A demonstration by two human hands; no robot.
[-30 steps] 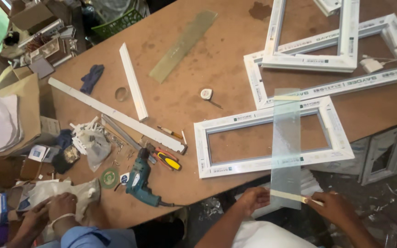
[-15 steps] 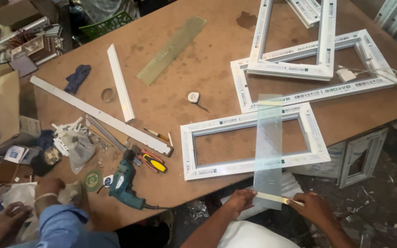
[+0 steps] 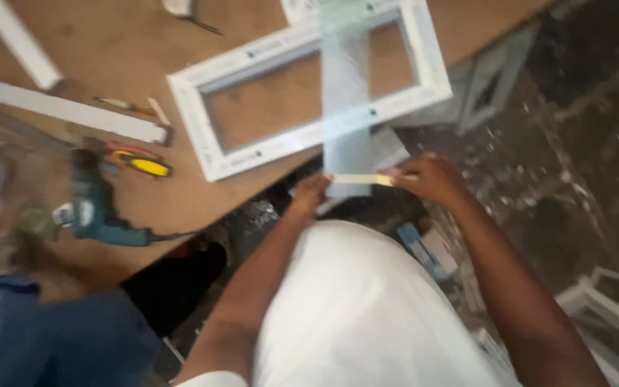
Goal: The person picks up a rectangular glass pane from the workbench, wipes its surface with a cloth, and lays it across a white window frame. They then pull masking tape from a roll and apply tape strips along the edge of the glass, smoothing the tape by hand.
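Glass strip (image 3: 347,93) runs lengthwise away from you over the white frame (image 3: 302,93); your left hand (image 3: 311,193) and right hand (image 3: 428,178) pinch its near end, equally close

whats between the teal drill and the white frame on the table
In the head view, a yellow-and-black hand tool lies on the brown table between the teal drill and the white frame; blur hides its exact kind.

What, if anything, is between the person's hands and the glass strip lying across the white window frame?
Nothing visible. The left hand and right hand are already at the near end of the glass strip, which overhangs the table edge, with a pale flat stick held across that end.
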